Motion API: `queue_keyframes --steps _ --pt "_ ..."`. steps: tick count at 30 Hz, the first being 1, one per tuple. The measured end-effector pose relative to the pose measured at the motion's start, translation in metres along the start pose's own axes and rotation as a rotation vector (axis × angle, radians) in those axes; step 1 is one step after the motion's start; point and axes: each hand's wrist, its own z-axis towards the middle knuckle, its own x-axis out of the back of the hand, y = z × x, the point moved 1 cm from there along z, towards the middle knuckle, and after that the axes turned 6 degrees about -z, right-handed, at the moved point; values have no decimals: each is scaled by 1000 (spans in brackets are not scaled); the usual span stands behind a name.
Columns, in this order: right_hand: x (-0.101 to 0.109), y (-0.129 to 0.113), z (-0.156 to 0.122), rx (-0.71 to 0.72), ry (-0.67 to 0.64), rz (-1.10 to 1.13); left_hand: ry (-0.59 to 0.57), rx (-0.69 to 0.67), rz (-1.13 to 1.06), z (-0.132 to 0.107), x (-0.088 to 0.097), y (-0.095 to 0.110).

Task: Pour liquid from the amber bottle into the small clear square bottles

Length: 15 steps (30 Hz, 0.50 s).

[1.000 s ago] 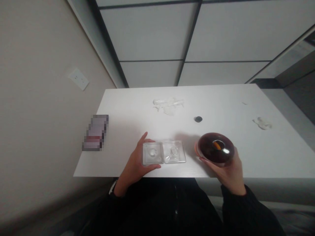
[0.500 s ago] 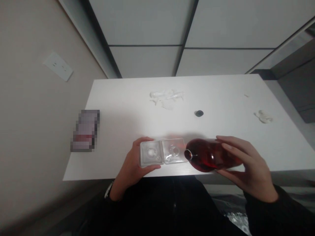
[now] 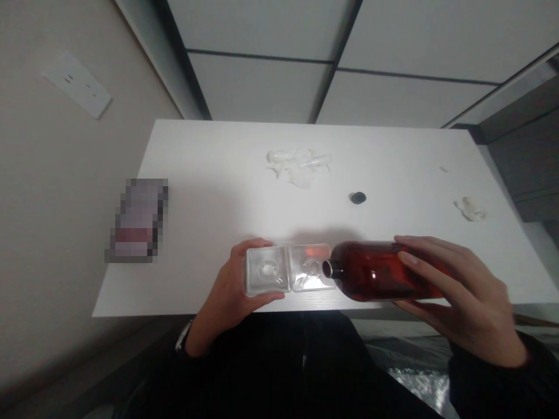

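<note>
Beige wall (image 3: 56, 192) fills your far left, with a white socket plate (image 3: 76, 84) set into it. On the left of the white worktop (image 3: 196, 163) lies an object too pixelated to identify (image 3: 137, 221). Your left hand (image 3: 231, 285), a watch (image 3: 183, 336) at its wrist, grasps the left end of a clear plastic two-cell tray (image 3: 288, 269), its fingers (image 3: 248, 247) above and thumb along the near edge. Beyond the tray lie crumpled white plastic scraps (image 3: 299, 167). An amber bottle (image 3: 375, 270) lies on its side, its open neck just at the tray's right edge, right in the way of that cell. Your right hand (image 3: 463, 297) wraps it, fingers (image 3: 432, 259) clenched around the body. Farther off sit a small dark disc (image 3: 358, 198) and a white scrap (image 3: 470, 208).
</note>
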Motion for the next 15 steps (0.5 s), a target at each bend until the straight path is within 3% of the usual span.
queue_keyframes --steps 15 --pt "10 4 -4 -14 -98 -28 -27 -13 10 0 0 -2"
